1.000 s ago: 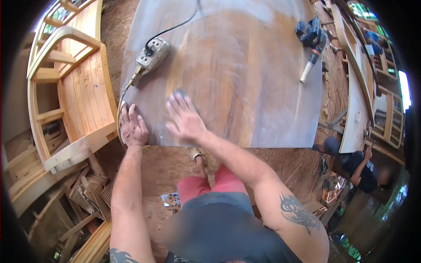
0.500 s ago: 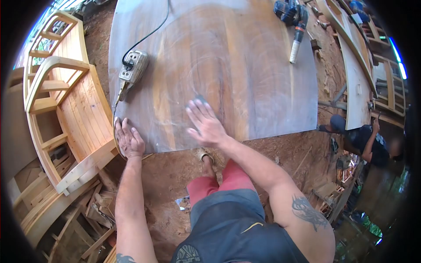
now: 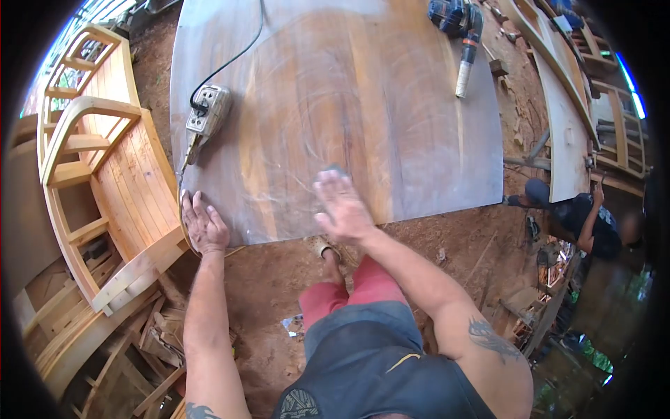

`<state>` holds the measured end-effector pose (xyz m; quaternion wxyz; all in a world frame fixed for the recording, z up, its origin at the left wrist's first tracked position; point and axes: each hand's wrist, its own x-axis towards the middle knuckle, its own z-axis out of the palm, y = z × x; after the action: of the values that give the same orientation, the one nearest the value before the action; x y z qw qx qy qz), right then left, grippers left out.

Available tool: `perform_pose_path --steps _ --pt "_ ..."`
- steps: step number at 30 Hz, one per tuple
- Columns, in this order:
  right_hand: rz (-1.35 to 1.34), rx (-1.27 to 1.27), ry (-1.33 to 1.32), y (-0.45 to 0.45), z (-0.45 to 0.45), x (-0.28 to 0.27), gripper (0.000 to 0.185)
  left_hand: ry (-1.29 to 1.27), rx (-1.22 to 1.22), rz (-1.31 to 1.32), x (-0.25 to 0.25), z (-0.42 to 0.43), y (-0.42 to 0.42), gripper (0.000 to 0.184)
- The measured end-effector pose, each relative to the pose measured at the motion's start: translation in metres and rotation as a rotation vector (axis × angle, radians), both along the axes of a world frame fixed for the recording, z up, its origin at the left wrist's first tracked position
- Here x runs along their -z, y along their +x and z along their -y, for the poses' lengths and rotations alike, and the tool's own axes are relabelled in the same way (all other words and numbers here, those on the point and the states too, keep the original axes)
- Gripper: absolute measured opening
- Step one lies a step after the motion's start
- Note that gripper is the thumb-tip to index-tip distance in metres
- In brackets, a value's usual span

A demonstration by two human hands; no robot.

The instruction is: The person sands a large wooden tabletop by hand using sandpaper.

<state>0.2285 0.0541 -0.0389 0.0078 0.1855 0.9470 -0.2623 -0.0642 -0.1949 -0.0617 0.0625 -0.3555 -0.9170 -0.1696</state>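
A large wooden panel (image 3: 412, 140) lies in front of me, its brown grain covered with pale dust and swirl marks. My right hand (image 3: 344, 209) presses flat near the panel's front edge, slightly blurred. Beyond its fingertips shows the edge of a small dark piece of sandpaper (image 3: 337, 170); most of it is hidden under the fingers. My left hand (image 3: 204, 222) rests at the panel's front left corner, fingers stretched out and holding nothing. A power strip (image 3: 209, 112) with a dark cord plugged in lies on the panel beyond that hand.
A blue cordless power tool (image 3: 457, 28) lies at the panel's far right. To the left stands a slatted wooden bench (image 3: 132, 195), with scrap wood (image 3: 164, 328) below it. Another person (image 3: 583, 216) crouches at the right beside long boards (image 3: 569, 153). The ground is reddish dirt.
My right hand has slid right and slightly toward me across the panel, taking the sandpaper along. My left hand stays at the corner. The view has shifted slightly.
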Motion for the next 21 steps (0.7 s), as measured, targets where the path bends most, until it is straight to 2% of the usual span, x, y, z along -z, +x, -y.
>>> perform_pose_path --steps 3,5,7,9,11,13,16,19,20,21 --pt "-0.119 0.199 0.214 0.023 -0.065 0.029 0.083 -0.014 -0.016 0.007 0.001 0.0 -0.002 0.052" --pt "-0.075 0.385 0.145 -0.026 -0.11 0.015 0.084 -0.019 -0.007 0.01 0.001 -0.001 0.002 0.052" --pt "-0.164 0.42 0.203 -0.082 -0.117 0.025 0.084 -0.023 -0.001 -0.006 0.001 0.001 0.0 0.051" --pt "-0.022 0.246 0.163 -0.1 -0.08 -0.006 0.084 -0.031 0.003 -0.013 0.003 0.003 -0.002 0.051" --pt "-0.14 0.047 0.108 -0.052 -0.022 0.004 0.082 -0.028 0.007 -0.004 0.003 0.001 0.0 0.05" --pt "-0.106 0.028 -0.018 0.016 0.002 -0.003 0.08 -0.028 0.007 0.01 0.002 0.002 0.0 0.05" --pt "-0.067 0.137 0.187 0.089 -0.048 0.016 0.08 -0.039 0.005 -0.016 0.005 0.003 -0.001 0.05" --pt "-0.095 0.406 0.224 0.034 -0.139 0.017 0.084 -0.075 0.01 -0.068 0.007 0.002 -0.001 0.049" --pt "-0.12 0.457 0.193 0.0 -0.15 0.008 0.084 -0.087 0.001 -0.085 0.009 0.001 -0.001 0.048" --pt "-0.104 0.396 0.153 -0.019 -0.138 0.0 0.084 -0.104 -0.005 -0.1 0.012 0.002 0.0 0.048"
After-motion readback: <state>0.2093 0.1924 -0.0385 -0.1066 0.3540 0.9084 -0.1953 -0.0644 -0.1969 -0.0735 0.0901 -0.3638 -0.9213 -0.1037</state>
